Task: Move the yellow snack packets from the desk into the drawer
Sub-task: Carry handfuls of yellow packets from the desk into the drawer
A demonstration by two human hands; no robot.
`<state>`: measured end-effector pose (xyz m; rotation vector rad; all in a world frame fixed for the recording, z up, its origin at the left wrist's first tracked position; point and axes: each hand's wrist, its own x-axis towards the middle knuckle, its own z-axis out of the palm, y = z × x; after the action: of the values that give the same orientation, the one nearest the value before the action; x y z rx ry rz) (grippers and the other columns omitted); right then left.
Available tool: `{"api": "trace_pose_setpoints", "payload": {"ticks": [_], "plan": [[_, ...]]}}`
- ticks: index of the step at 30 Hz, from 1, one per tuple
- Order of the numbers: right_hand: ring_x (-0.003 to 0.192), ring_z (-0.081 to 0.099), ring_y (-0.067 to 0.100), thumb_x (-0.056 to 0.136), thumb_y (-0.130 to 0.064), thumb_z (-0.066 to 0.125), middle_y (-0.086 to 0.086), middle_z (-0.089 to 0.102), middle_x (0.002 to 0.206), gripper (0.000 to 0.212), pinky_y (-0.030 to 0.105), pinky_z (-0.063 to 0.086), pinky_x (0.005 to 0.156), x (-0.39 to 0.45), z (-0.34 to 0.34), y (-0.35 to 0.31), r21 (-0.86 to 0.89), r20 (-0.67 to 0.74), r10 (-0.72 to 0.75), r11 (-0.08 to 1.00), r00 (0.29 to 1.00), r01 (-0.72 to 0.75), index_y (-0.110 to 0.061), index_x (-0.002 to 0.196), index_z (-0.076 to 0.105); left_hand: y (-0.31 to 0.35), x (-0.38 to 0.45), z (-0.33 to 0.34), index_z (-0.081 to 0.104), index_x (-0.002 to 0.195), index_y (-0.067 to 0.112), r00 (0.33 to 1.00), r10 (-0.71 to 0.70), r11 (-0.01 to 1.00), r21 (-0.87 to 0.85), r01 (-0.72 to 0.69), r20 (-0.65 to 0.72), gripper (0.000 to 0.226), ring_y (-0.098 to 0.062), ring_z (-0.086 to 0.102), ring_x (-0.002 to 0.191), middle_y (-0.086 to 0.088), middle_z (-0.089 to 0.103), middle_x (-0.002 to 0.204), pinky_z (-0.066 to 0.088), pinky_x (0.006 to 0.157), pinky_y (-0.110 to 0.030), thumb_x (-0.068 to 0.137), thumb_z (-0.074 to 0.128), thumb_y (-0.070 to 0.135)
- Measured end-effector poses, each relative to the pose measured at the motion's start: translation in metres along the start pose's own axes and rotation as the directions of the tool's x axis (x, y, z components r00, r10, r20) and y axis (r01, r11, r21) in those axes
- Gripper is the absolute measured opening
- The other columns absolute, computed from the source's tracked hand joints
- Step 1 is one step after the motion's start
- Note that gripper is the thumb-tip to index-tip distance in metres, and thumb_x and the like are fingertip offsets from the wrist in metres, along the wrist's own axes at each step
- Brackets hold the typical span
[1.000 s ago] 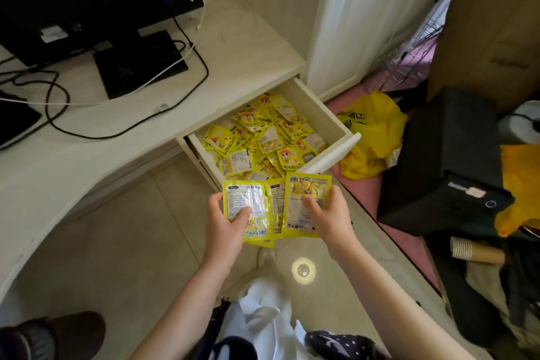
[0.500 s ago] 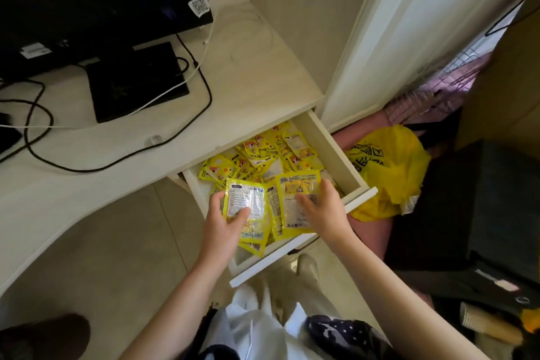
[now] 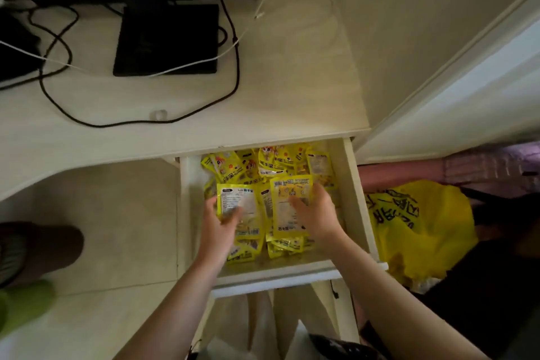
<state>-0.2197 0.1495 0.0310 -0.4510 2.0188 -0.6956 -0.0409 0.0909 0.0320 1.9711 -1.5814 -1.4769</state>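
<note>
1. Two flat yellow snack packets (image 3: 292,204) lie side by side, label side up, over the near half of an open drawer (image 3: 355,199), on top of a loose heap of the same packets (image 3: 263,164) that fills the drawer toward 12 o'clock.
2. The left hand (image 3: 219,225) has the left packet pinched at its 8 o'clock edge, thumb on top and fingers hidden underneath.
3. The right hand (image 3: 317,213) lies on the right packet at its 4 o'clock side, fingers curled over the face. Whether this grip is clamped or merely resting cannot be told; the hands are blurred.
4. Handling, as a judgement: thin, glossy foil-like pouches, light, soft and bendy, probably slippery against one another. Contents may crush, so a gentle pinch at a sealed edge or corner suits better than a squeeze in the middle. Let go low so they do not slide off the heap.
5. The pale counter (image 3: 292,96) above the drawer, at 12 o'clock, carries a black monitor base (image 3: 166,38) and looping cables (image 3: 236,67); no yellow packets show on it.
6. At 3 o'clock, outside the drawer, a yellow plastic bag (image 3: 423,228) lies on the floor.
</note>
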Motion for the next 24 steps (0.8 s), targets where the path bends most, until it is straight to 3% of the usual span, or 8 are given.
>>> {"api": "trace_pose_setpoints", "payload": {"ticks": [2, 6, 11, 13, 16, 19, 21, 24], "plan": [[0.105, 0.063, 0.025, 0.085, -0.031, 0.066, 0.006, 0.064, 0.118, 0.048, 0.045, 0.056, 0.086, 0.024, 0.004, 0.001, -0.021, 0.055, 0.032, 0.999, 0.998, -0.031, -0.012, 0.127, 0.050, -0.006, 0.014, 0.011, 0.032, 0.143, 0.014, 0.999, -0.036, 0.999, 0.023, 0.036, -0.006, 0.066, -0.018, 0.054, 0.111, 0.001, 0.044, 0.140, 0.040, 0.060, -0.008, 0.088, 0.063, 0.032], [0.092, 0.067, 0.025, 0.082, -0.027, 0.069, 0.007, 0.069, 0.104, 0.035, 0.045, 0.058, 0.080, 0.066, 0.016, 0.001, -0.027, 0.091, 0.091, 0.996, 0.992, -0.089, -0.013, 0.113, 0.060, -0.015, 0.042, 0.026, 0.034, 0.141, 0.016, 0.987, -0.155, 0.988, -0.010, 0.155, -0.032, 0.065, -0.028, 0.056, 0.115, -0.007, 0.051, 0.138, 0.047, 0.086, -0.034, 0.087, 0.065, 0.036], [0.094, 0.063, 0.025, 0.085, -0.024, 0.066, 0.007, 0.066, 0.104, 0.035, 0.031, 0.050, 0.073, 0.094, 0.023, 0.001, -0.122, 0.136, 0.151, 0.983, 0.979, -0.135, -0.009, 0.115, 0.057, -0.027, 0.074, 0.038, 0.045, 0.125, 0.023, 0.969, -0.248, 0.968, -0.037, 0.248, -0.005, 0.047, -0.024, 0.062, 0.100, 0.000, 0.065, 0.112, 0.047, 0.095, -0.047, 0.085, 0.066, 0.037], [0.083, 0.059, 0.023, 0.089, -0.024, 0.060, 0.008, 0.062, 0.092, 0.028, 0.028, 0.043, 0.067, 0.098, 0.024, 0.006, -0.190, 0.141, 0.165, 0.972, 0.976, -0.137, -0.005, 0.109, 0.061, -0.032, 0.077, 0.045, 0.045, 0.126, 0.021, 0.966, -0.257, 0.966, -0.030, 0.258, 0.031, 0.048, -0.022, 0.060, 0.100, 0.000, 0.062, 0.116, 0.048, 0.089, -0.040, 0.085, 0.066, 0.033], [0.075, 0.058, 0.022, 0.093, -0.021, 0.053, 0.011, 0.065, 0.085, 0.024, 0.029, 0.043, 0.063, 0.097, 0.020, 0.014, -0.252, 0.131, 0.154, 0.960, 0.979, -0.118, -0.005, 0.103, 0.068, -0.037, 0.074, 0.053, 0.052, 0.121, 0.010, 0.963, -0.262, 0.964, -0.030, 0.264, 0.061, 0.034, -0.017, 0.062, 0.086, -0.006, 0.064, 0.111, 0.045, 0.062, -0.025, 0.090, 0.062, 0.020], [0.086, 0.066, 0.025, 0.090, -0.015, 0.053, 0.008, 0.071, 0.099, 0.023, 0.033, 0.053, 0.070, 0.091, 0.011, 0.024, -0.275, 0.106, 0.117, 0.958, 0.987, -0.084, -0.013, 0.106, 0.069, -0.045, 0.066, 0.050, 0.060, 0.113, 0.012, 0.963, -0.266, 0.962, 0.067, 0.263, 0.038, 0.026, -0.020, 0.062, 0.091, -0.003, 0.066, 0.105, 0.050, 0.076, -0.033, 0.089, 0.063, 0.022], [0.089, 0.067, 0.023, 0.091, -0.017, 0.053, 0.003, 0.072, 0.103, 0.024, 0.035, 0.058, 0.075, 0.082, 0.003, 0.028, -0.255, 0.102, 0.091, 0.965, 0.991, -0.063, -0.018, 0.111, 0.068, -0.051, 0.059, 0.044, 0.060, 0.117, 0.014, 0.961, -0.276, 0.956, 0.107, 0.274, 0.008, 0.029, -0.022, 0.062, 0.096, -0.001, 0.066, 0.107, 0.047, 0.082, -0.032, 0.089, 0.061, 0.019], [0.079, 0.066, 0.023, 0.093, -0.017, 0.050, -0.001, 0.067, 0.091, 0.020, 0.036, 0.057, 0.068, 0.067, -0.009, 0.032, -0.273, 0.122, 0.054, 0.962, 0.991, -0.019, -0.019, 0.105, 0.066, -0.058, 0.046, 0.034, 0.056, 0.127, 0.014, 0.957, -0.287, 0.941, 0.173, 0.291, -0.051, 0.037, -0.030, 0.059, 0.107, -0.009, 0.064, 0.121, 0.039, 0.078, -0.029, 0.091, 0.057, 0.022]]}}
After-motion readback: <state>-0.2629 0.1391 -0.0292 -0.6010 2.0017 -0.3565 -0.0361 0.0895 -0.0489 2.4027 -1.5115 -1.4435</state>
